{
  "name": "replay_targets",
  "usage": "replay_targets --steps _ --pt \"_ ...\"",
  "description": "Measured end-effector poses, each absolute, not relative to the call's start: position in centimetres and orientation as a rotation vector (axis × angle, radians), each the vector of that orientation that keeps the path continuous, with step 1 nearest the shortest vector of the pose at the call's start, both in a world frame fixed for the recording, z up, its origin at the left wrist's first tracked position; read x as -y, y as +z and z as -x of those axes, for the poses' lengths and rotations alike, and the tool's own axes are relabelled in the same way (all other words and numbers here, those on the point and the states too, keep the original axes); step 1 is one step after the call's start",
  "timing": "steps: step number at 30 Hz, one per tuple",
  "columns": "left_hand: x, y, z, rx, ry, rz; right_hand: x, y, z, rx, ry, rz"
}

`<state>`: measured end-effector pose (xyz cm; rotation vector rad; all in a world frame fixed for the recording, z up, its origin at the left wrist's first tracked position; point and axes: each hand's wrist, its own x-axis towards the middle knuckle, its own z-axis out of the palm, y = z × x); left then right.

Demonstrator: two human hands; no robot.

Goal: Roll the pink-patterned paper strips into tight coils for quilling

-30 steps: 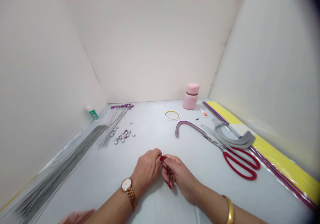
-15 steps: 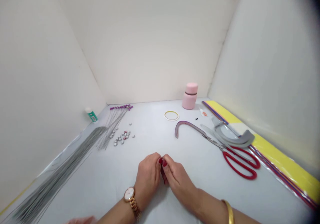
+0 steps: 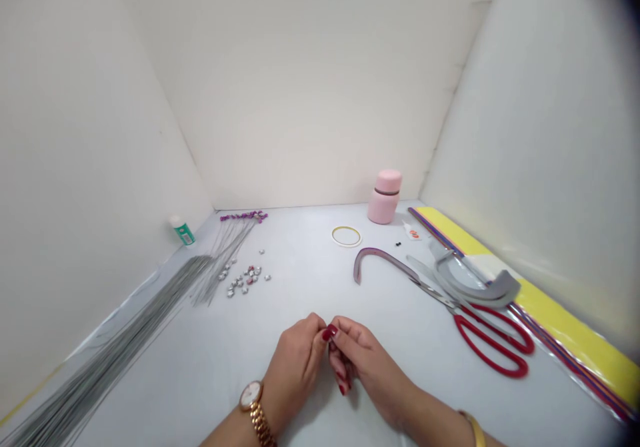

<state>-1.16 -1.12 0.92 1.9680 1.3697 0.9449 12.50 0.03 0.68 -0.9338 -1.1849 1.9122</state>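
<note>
A: Now your right hand (image 3: 373,367) shows its lower fingers, unfurling below the pinch; it looks like close fingertip work!

B: And your left hand (image 3: 295,357) meets it, thumb and finger nipped together. Whatever's between them is hidden; I can't tell if either grips it. Silver stars (image 3: 257,270) lie beyond your left, red-handled scissors (image 3: 520,369) to your right.

Place: tabletop craft workspace; home or workshop, cannot tell
Enclosure: plain pale walls (image 3: 300,87) close around a white tabletop (image 3: 300,274)
Craft signs: bundled grey wires (image 3: 125,340), small silvery stars (image 3: 251,272), red-handled scissors (image 3: 493,344), strips of paper (image 3: 560,320)
Personal item: pink bottle (image 3: 384,200)
</note>
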Motion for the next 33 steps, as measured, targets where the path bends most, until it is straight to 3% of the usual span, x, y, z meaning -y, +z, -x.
replay_targets --steps 11,33 --pt "0.9 0.5 1.6 -1.515 0.916 -2.495 0.2 0.5 -12.3 1.151 1.872 0.943" --pt "1.3 0.4 1.5 -1.326 1.036 -2.687 1.8 1.2 -11.9 1.110 1.904 0.847"
